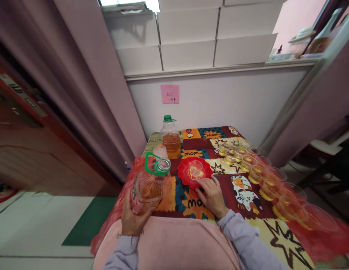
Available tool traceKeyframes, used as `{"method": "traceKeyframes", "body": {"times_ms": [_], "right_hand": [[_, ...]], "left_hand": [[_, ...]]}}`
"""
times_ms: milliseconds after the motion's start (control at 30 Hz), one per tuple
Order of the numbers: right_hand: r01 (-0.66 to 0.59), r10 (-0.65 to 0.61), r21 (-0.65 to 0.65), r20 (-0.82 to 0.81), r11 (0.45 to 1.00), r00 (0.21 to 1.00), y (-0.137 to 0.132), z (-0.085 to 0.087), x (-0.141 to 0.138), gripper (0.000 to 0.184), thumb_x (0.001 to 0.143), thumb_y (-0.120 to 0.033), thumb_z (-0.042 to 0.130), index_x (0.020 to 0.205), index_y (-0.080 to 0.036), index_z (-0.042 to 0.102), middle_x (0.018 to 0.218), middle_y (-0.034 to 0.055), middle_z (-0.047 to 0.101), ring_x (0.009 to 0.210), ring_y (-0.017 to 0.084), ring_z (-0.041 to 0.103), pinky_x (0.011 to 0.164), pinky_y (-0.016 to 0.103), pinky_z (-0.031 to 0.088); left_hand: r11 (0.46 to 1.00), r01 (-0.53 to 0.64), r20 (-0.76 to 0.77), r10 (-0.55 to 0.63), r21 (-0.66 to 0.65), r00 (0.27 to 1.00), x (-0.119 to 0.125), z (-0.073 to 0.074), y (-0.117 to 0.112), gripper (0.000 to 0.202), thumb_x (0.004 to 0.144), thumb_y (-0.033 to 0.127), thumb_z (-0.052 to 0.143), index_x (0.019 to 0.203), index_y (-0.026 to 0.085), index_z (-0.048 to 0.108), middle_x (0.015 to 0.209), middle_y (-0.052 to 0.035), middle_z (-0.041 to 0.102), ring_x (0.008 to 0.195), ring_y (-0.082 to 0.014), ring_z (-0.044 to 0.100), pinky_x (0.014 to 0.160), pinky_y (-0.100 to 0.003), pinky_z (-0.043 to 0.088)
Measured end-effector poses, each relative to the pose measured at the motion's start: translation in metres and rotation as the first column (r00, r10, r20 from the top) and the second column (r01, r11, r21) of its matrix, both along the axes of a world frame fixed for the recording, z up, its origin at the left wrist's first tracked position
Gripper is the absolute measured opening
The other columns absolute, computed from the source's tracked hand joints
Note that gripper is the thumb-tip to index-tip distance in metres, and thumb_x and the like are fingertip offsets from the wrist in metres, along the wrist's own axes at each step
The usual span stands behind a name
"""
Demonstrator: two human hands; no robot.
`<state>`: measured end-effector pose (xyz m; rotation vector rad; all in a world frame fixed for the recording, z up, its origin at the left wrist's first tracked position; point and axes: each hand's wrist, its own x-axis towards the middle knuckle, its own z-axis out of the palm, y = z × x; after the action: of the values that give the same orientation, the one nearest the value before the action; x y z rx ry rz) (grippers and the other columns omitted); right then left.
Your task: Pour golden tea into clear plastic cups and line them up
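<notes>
On the tabletop point(226, 187) sits a red plate point(183, 174), its rim touched by the right hand point(213, 195), whether gripped I cannot tell; apart from it, the left hand point(134, 217) clamps a tilted, uncapped jug point(153, 187).

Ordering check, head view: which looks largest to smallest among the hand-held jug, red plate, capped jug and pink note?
1. Hand-held jug
2. Red plate and capped jug: too close to rank
3. Pink note

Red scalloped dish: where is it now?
In the head view, the red scalloped dish sits on the patterned tablecloth, right of the open bottle, with the right hand at its near edge.
</notes>
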<state>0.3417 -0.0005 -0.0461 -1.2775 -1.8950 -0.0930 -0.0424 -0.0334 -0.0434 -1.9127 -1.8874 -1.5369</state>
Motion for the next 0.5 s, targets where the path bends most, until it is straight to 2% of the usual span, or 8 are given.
{"method": "traceKeyframes", "body": {"times_ms": [67,133,233,367,500], "right_hand": [[0.024,-0.022,0.031,-0.083,0.999,0.996,0.003,0.004,0.003,0.034,0.105,-0.039,0.068,0.137,-0.026,0.073,0.128,0.0116,0.083,0.120,0.031,0.075,0.125,0.058,0.042],[0.081,-0.076,0.032,-0.141,0.996,0.987,0.013,0.012,0.005,0.045,0.103,-0.046,0.071,0.142,-0.023,0.069,0.134,0.0151,0.081,0.125,0.034,0.074,0.126,0.059,0.041],[0.167,-0.177,-0.082,-0.144,0.983,0.974,0.039,0.024,0.005,0.068,0.098,-0.052,0.074,0.154,-0.018,0.058,0.149,0.0227,0.072,0.137,0.040,0.067,0.123,0.060,0.042],[0.195,-0.224,-0.279,-0.075,0.940,0.972,0.073,0.030,-0.006,0.087,0.089,-0.046,0.079,0.164,-0.017,0.047,0.155,0.0244,0.068,0.143,0.041,0.064,0.121,0.060,0.042],[0.200,-0.237,-0.331,-0.076,0.922,0.968,0.087,0.022,-0.014,0.078,0.092,-0.033,0.073,0.164,-0.020,0.046,0.155,0.0221,0.069,0.140,0.037,0.068,0.121,0.056,0.041]], "left_hand": [[1.000,-0.001,-0.004,0.001,-0.001,1.000,0.002,0.002,0.000,0.111,0.070,0.058,0.096,0.166,0.025,0.049,0.158,-0.0210,0.064,0.142,-0.0495,0.064,0.116,-0.073,0.056],[1.000,-0.009,-0.009,0.009,0.012,1.000,0.003,0.003,0.001,0.113,0.069,0.062,0.096,0.164,0.021,0.051,0.158,-0.0225,0.064,0.141,-0.0504,0.065,0.115,-0.073,0.057],[0.999,-0.020,-0.034,0.022,0.041,0.999,0.006,0.004,0.001,0.115,0.069,0.066,0.094,0.163,0.015,0.051,0.157,-0.0258,0.064,0.140,-0.0514,0.066,0.114,-0.071,0.058],[0.998,-0.031,-0.071,0.035,0.050,0.997,0.010,0.006,0.001,0.114,0.072,0.065,0.094,0.165,0.016,0.049,0.158,-0.0244,0.064,0.142,-0.0480,0.066,0.116,-0.066,0.057],[0.997,-0.026,-0.071,0.031,0.074,0.997,0.012,0.005,0.000,0.117,0.071,0.070,0.093,0.165,0.015,0.049,0.157,-0.0257,0.064,0.141,-0.0486,0.066,0.117,-0.066,0.057]]}}
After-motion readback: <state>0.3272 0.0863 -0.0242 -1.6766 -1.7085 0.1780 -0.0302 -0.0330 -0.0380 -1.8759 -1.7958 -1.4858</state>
